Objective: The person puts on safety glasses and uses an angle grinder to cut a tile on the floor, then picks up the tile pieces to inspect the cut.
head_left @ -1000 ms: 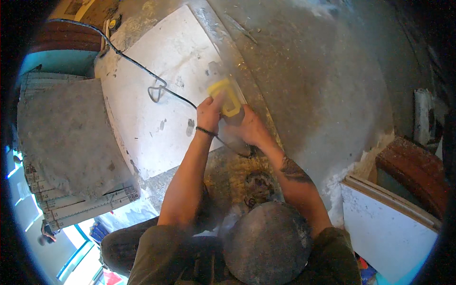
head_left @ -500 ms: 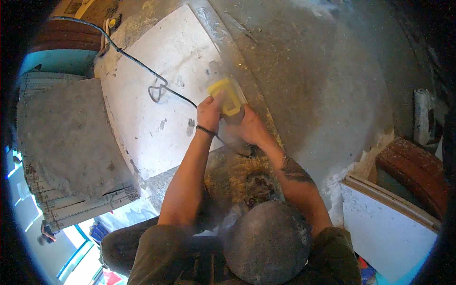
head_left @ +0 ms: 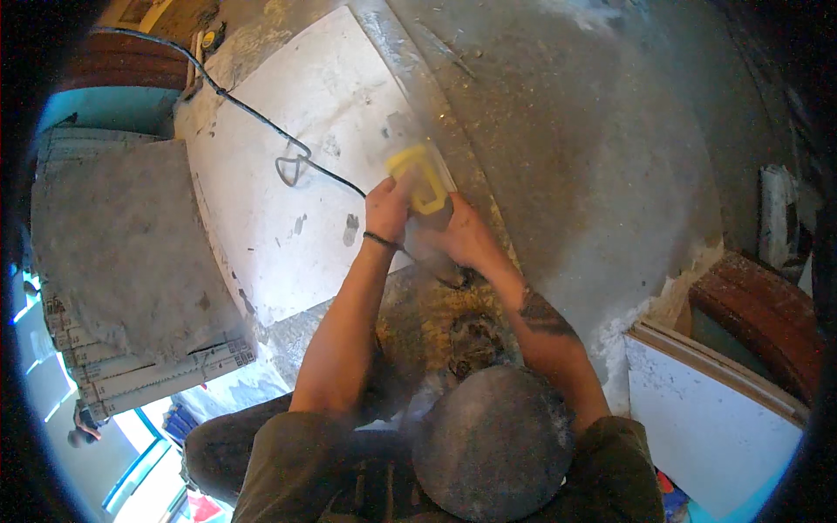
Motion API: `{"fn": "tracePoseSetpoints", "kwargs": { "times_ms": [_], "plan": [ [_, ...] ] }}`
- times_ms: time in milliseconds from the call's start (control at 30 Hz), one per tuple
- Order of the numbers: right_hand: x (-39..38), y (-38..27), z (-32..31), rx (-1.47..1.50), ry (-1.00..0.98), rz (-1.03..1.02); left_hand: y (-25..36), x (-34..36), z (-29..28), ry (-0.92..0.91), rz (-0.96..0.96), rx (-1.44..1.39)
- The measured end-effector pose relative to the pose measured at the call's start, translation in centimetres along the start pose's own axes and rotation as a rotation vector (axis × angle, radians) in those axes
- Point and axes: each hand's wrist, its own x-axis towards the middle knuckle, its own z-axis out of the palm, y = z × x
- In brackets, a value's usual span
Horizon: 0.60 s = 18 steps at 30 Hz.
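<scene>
Both of my hands grip a yellow corded power tool (head_left: pixel 423 180) by its rear part, low over the right edge of a large white tile (head_left: pixel 279 218). The tool's outline is hazy with dust, and its front end cannot be made out. My left hand (head_left: pixel 386 209), with a dark band at the wrist, is closed on its left side. On the right side my right hand (head_left: pixel 468 234) is wrapped round the tool's dark rear body. Grey smudges mark the tile's surface. A black cable (head_left: pixel 261 125) with a loop in it runs across the tile to my left hand.
Stacked flat boxes (head_left: pixel 157 366) with a dusty grey sheet (head_left: pixel 131 253) on top stand to the left. White panels (head_left: pixel 706 418) lean at the lower right beside a reddish-brown curved piece (head_left: pixel 754 314). Dusty concrete floor (head_left: pixel 602 174) stretches along the right. A tape measure (head_left: pixel 212 39) lies at the far left.
The power tool and both hands have shifted slightly toward me and to the right along the tile's edge. The grip looks the same.
</scene>
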Motion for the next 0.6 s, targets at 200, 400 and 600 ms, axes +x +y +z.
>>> {"fn": "tracePoseSetpoints", "kwargs": {
  "times_ms": [200, 400, 600],
  "plan": [
    [-0.6, -0.5, -0.6, 0.048, 0.014, 0.01, -0.1, -0.2, 0.2, -0.029, -0.021, -0.033],
    [-0.4, -2.1, -1.1, 0.036, -0.082, 0.041, 0.0, 0.3, -0.6, -0.008, -0.025, 0.035],
    [-0.3, -2.5, -1.6, 0.003, -0.101, 0.078, 0.0, 0.2, -0.3, -0.011, -0.037, 0.008]
  ]
}}
